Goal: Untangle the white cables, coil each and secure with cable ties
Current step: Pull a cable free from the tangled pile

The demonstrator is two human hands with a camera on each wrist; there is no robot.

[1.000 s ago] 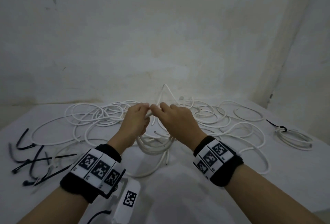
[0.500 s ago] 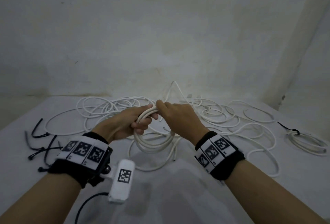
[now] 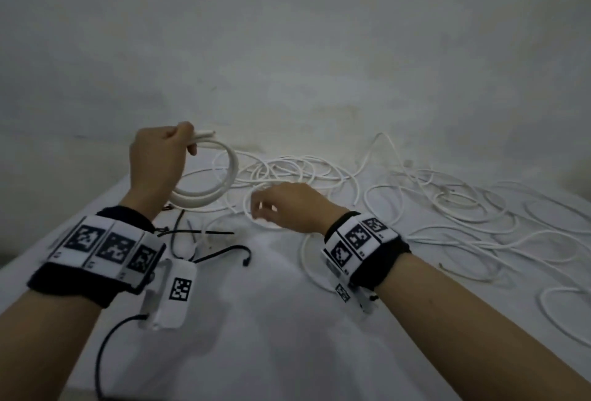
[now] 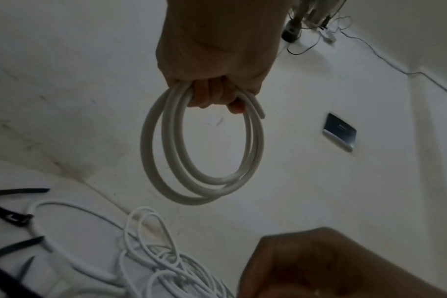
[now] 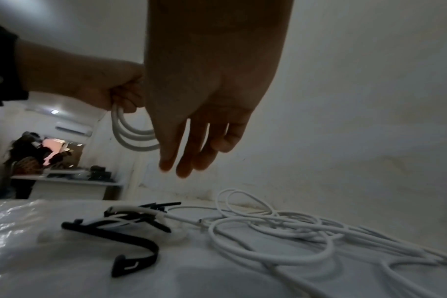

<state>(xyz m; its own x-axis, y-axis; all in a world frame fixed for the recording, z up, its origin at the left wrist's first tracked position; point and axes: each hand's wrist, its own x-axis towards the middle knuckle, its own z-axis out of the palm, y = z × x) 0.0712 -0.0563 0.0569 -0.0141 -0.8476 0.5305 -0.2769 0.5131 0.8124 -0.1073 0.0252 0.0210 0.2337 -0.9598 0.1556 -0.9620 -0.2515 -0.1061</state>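
Note:
My left hand [image 3: 160, 151] grips a coiled white cable [image 3: 224, 183] and holds it up above the table; in the left wrist view the coil [image 4: 204, 181] hangs from my curled fingers [image 4: 212, 96] in about three loops. My right hand [image 3: 287, 205] hovers empty over the table with its fingers [image 5: 189, 153] straight and pointing down, above the black cable ties [image 3: 204, 234] [image 5: 138, 242]. Loose tangled white cables [image 3: 415, 202] [image 5: 281, 238] spread over the table to the right.
The table [image 3: 256, 320] is covered in white and stands against a pale wall [image 3: 319, 64]. A black tie [image 3: 224, 253] lies curved near my left wrist. More cable loops [image 3: 559, 314] reach the right edge. A room with a desk [image 5: 64, 179] shows far left.
My left hand has lifted the coil up and to the left, alone. My right hand has let go of the coil and moved down over the ties. The head view has swung left.

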